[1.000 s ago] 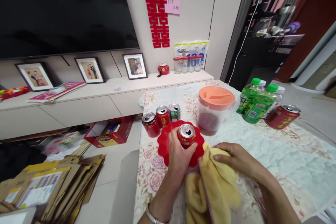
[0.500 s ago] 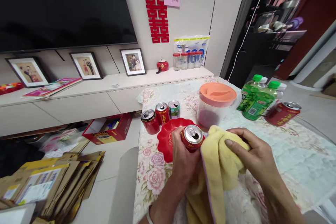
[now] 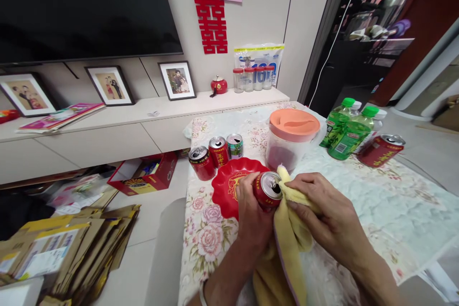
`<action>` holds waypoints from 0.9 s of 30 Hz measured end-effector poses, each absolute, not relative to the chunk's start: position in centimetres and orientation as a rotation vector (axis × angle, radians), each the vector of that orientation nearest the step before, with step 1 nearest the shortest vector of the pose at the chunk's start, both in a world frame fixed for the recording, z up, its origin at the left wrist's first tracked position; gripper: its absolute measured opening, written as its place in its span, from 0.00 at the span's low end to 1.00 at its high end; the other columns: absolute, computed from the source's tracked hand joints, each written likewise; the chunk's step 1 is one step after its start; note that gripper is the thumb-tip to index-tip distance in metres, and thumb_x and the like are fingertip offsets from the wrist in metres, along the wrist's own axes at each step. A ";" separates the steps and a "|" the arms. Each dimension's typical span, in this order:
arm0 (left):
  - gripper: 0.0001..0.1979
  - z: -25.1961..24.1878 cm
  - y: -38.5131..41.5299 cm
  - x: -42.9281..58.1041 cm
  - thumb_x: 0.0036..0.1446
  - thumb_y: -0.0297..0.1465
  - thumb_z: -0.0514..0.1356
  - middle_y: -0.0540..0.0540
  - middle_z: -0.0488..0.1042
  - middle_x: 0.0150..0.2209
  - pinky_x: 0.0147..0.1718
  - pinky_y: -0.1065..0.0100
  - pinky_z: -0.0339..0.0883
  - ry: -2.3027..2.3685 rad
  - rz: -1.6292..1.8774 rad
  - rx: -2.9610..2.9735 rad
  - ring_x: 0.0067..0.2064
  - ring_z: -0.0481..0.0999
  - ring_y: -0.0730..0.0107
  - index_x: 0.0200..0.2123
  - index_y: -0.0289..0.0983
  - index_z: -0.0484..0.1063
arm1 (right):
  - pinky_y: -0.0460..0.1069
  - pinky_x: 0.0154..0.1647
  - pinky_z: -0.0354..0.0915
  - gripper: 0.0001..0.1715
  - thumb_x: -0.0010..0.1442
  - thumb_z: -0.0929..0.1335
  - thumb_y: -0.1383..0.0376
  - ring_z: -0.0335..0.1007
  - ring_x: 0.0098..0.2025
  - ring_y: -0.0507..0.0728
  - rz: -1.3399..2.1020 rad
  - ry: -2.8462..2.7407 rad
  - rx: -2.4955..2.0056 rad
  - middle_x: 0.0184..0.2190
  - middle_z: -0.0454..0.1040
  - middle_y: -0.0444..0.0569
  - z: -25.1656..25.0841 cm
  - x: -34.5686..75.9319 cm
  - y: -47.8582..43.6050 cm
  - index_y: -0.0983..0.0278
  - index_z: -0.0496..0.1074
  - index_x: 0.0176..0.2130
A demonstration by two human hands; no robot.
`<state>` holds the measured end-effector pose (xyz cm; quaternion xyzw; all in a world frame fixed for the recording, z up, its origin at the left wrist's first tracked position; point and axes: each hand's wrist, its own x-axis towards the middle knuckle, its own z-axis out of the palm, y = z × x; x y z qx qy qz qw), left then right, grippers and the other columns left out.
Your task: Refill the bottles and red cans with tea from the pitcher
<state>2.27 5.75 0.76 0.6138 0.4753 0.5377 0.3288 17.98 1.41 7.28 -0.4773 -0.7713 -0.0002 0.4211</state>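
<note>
My left hand [image 3: 251, 217] is closed round a red drink can [image 3: 267, 190], holding it tilted above the near edge of a red scalloped plate [image 3: 225, 186]. My right hand [image 3: 322, 220] grips a yellow cloth [image 3: 287, 248] and presses a fold of it against the can's top rim. The rest of the cloth hangs down between my forearms onto the floral tablecloth [image 3: 387, 201].
Three cans [image 3: 215, 153] stand behind the plate. A clear jug with an orange lid [image 3: 292, 136] is right of them. Green bottles [image 3: 346, 134] and another red can [image 3: 380, 149] sit at the far right. Flattened cardboard [image 3: 64, 253] lies on the floor at left.
The can has been lifted off the red plate and tilted toward me. My right hand raised the yellow cloth from the table and brought it against the can's top.
</note>
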 end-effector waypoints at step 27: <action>0.26 0.5 5.6 2.5 0.54 0.28 0.68 0.44 0.73 0.47 0.49 0.51 0.68 1.332 1.524 1.907 0.47 0.73 0.55 0.53 0.43 0.64 | 0.54 0.42 0.63 0.15 0.69 0.62 0.74 0.65 0.45 0.59 -0.048 -2.164 -1.271 0.44 0.71 0.50 7.6 17.1 0.6 0.62 0.68 0.52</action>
